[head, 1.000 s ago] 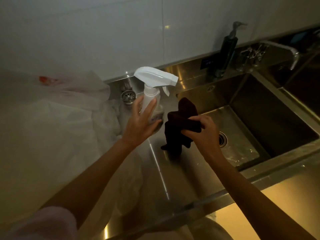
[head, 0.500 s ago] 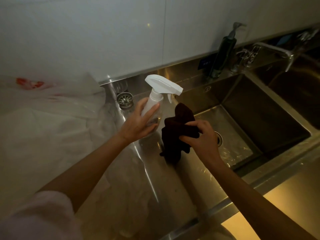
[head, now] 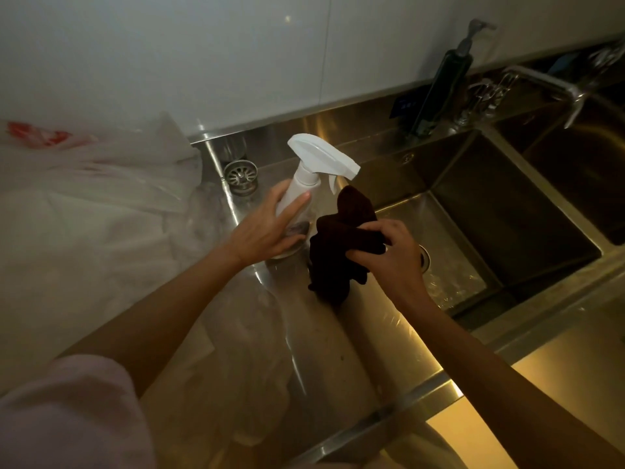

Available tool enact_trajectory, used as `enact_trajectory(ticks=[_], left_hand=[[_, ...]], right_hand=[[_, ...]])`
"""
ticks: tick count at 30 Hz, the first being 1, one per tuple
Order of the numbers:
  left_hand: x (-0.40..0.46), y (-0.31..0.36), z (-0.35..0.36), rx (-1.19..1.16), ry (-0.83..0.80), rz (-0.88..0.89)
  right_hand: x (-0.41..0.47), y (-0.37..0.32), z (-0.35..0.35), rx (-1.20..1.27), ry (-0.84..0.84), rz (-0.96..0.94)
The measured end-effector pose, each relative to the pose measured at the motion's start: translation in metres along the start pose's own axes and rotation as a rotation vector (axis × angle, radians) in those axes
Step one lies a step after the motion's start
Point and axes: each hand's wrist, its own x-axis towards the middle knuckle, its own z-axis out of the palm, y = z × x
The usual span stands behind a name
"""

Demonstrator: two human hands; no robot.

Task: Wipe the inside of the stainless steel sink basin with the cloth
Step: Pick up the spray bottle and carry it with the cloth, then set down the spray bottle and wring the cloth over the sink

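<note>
A kitchen, dimly lit. A stainless steel sink basin is sunk into a steel desk under a pale panelled wall, with a second basin to its right. A tap and a dark pump bottle (soap, most likely) stand at the back edge, and a loose drain strainer sits by plastic bags.

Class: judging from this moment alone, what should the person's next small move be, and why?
Probably carry the cloth, gripped in the right hand, right and down into the sink basin: it hangs over the drainboard, not inside. The left hand holds the spray bottle.
</note>
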Motion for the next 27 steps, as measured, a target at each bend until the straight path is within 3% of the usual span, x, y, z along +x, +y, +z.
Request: enact_trajectory(ticks=[14, 27], left_hand=[[-0.02, 0.015, -0.023, 0.138, -0.103, -0.085], [-0.029, 0.032, -0.045, 0.203, -0.236, -0.271]], right_hand=[[-0.011, -0.004, 0.005, 0.012, -0.029, 0.003], [-0.029, -0.008, 0.006, 0.018, -0.034, -0.008]])
